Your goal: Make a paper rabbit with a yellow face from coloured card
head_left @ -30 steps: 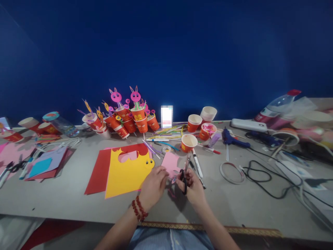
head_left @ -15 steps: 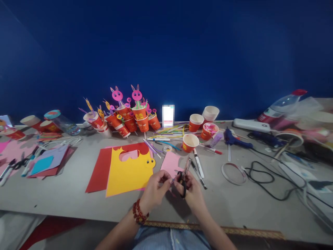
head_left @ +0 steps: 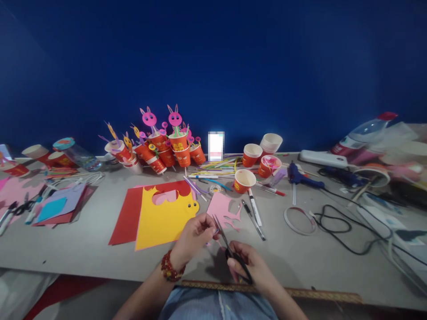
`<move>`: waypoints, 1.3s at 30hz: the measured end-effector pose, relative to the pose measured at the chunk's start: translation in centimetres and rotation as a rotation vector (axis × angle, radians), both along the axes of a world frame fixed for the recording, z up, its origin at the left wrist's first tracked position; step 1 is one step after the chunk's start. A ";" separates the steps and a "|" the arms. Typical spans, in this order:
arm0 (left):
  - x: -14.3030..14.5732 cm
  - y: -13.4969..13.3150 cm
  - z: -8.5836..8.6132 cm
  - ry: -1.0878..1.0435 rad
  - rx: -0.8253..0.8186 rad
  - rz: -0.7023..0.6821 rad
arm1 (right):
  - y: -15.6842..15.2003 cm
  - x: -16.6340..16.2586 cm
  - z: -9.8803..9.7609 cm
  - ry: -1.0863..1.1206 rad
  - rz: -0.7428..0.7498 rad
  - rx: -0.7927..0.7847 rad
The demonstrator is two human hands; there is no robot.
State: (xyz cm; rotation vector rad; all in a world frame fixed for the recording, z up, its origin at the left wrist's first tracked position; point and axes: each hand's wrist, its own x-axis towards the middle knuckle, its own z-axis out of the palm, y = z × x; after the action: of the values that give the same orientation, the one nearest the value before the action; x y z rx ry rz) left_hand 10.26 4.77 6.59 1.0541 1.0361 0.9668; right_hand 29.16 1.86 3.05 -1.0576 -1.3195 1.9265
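Note:
My right hand (head_left: 245, 262) is closed round the black handles of a pair of scissors (head_left: 230, 250), whose blades point up and left toward my other hand. My left hand (head_left: 202, 231) pinches something small at its fingertips, right by the blades; a bit of blue shows there, but its kind is too small to make out. Beyond the hands lies a cut pink sheet of paper (head_left: 220, 206) with a ragged right edge. Left of them, a yellow sheet (head_left: 163, 226) with a cut-out top edge rests on a red sheet (head_left: 125, 218).
Decorated red paper cups (head_left: 180, 149) stand at the back left. A single paper cup (head_left: 245, 182), a marker (head_left: 255, 209) and a pen (head_left: 253, 222) lie beyond my right hand. To the right are a glue gun (head_left: 303, 178), a tape roll (head_left: 300, 221) and black cable (head_left: 336, 226).
The scissors have turned from pointing up beside my right hand to pointing at my left fingertips. My right hand has moved down toward the table edge, uncovering more of the pink paper.

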 end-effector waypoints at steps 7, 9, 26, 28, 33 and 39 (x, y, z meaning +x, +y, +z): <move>-0.3 0.0 0.1 0.034 0.010 -0.004 | 0.0 -0.2 0.0 -0.021 -0.003 -0.021; -0.4 -0.1 0.0 0.048 0.012 -0.009 | 0.1 -0.3 0.0 -0.029 -0.004 -0.028; -0.5 -0.1 0.0 0.044 0.029 -0.029 | -0.1 -0.3 -0.2 -0.051 -0.025 -0.038; -0.5 -0.1 0.0 0.042 0.028 -0.026 | -0.1 -0.3 -0.3 -0.052 -0.024 -0.034; -0.2 -0.1 0.0 0.040 0.005 -0.031 | -0.1 -0.3 -0.9 -0.046 -0.026 -0.042; -1.3 0.2 -0.8 0.303 0.170 -0.092 | 0.0 -0.1 -0.9 -0.044 -0.078 -0.004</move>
State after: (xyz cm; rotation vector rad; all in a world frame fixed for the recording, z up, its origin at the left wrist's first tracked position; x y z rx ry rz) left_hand 8.97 4.98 5.80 1.4095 1.1541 0.8470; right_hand 29.03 1.85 2.10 -1.1428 -1.2789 1.8590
